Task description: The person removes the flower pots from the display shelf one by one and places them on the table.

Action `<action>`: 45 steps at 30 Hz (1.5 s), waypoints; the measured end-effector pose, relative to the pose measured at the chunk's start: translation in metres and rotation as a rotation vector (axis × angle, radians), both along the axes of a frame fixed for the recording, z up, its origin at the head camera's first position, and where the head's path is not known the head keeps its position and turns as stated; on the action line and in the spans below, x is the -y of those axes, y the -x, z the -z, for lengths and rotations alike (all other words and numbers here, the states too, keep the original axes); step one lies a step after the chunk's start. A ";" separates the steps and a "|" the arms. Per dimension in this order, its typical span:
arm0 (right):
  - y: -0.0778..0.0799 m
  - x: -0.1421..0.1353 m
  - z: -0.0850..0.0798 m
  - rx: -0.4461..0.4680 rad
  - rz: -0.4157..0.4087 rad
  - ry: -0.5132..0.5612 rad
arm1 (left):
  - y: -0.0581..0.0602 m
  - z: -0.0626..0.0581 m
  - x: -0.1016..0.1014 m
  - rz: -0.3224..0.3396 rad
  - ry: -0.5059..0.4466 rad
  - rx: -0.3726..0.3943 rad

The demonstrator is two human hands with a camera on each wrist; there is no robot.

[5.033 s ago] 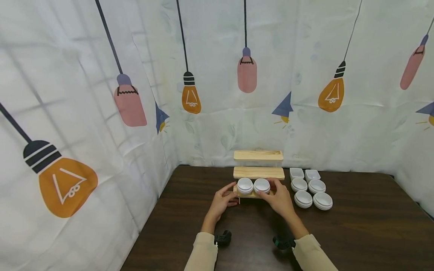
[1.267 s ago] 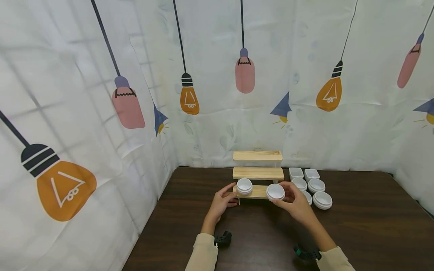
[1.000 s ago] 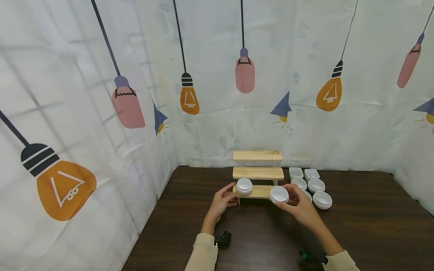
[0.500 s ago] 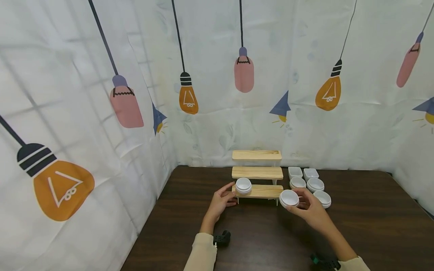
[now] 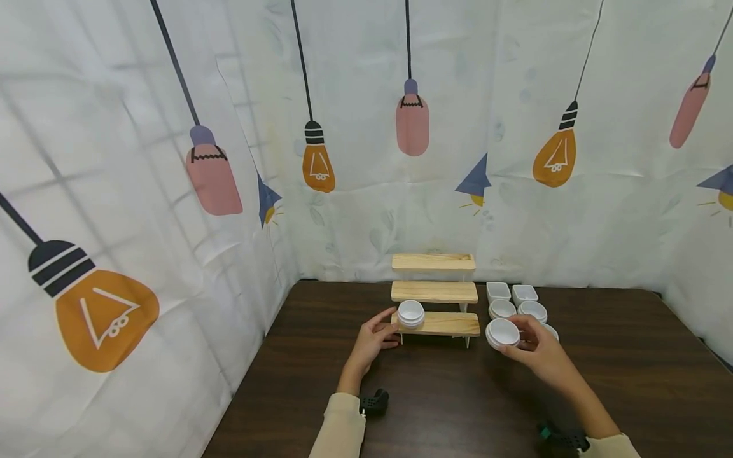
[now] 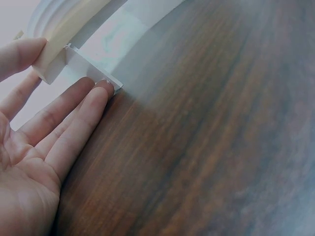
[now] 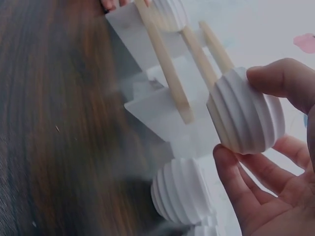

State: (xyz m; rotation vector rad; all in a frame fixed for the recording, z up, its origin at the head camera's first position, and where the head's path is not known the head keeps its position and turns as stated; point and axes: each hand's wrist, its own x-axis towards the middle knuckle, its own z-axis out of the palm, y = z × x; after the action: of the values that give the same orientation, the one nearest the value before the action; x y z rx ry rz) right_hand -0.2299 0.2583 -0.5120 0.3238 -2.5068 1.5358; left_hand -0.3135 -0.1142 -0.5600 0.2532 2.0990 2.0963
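My right hand point(image 5: 543, 350) grips a small white ribbed bowl point(image 5: 502, 334) between thumb and fingers, to the right of a three-tier wooden display stand point(image 5: 443, 323). In the right wrist view this bowl point(image 7: 248, 113) is tilted on its side in the picture, with another ribbed bowl point(image 7: 182, 189) below it. A second white bowl point(image 5: 410, 313) sits at the left end of the lowest tier. My left hand point(image 5: 368, 343) touches that end; in the left wrist view its thumb meets the board point(image 6: 51, 59), and straight fingers rest against the clear leg point(image 6: 93, 69).
Right of the stand, several white bowls stand in two columns: round ones point(image 5: 532, 310) in front, square ones point(image 5: 524, 294) at the back. The held bowl and my right hand partly hide the front ones. A patterned curtain point(image 5: 355, 235) hangs behind the dark wooden table point(image 5: 641, 356).
My right hand has lifted the right-hand bowl off the lowest tier and carried it rightward, toward the other bowls. My left hand has stayed at the stand's left end.
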 end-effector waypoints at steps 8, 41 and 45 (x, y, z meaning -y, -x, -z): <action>0.001 -0.013 0.000 -0.001 0.013 -0.030 | 0.001 0.000 0.001 0.006 -0.001 -0.010; -0.013 -0.026 0.013 0.021 -0.046 -0.072 | 0.001 0.001 0.000 0.012 -0.006 -0.003; -0.013 -0.026 0.017 0.033 -0.053 -0.075 | 0.002 0.002 0.001 0.013 -0.005 0.001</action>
State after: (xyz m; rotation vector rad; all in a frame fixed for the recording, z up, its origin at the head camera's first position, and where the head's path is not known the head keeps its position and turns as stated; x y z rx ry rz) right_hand -0.2174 0.2848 -0.5285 0.3817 -2.6060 1.4810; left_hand -0.3152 -0.1150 -0.5616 0.2661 2.0861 2.0936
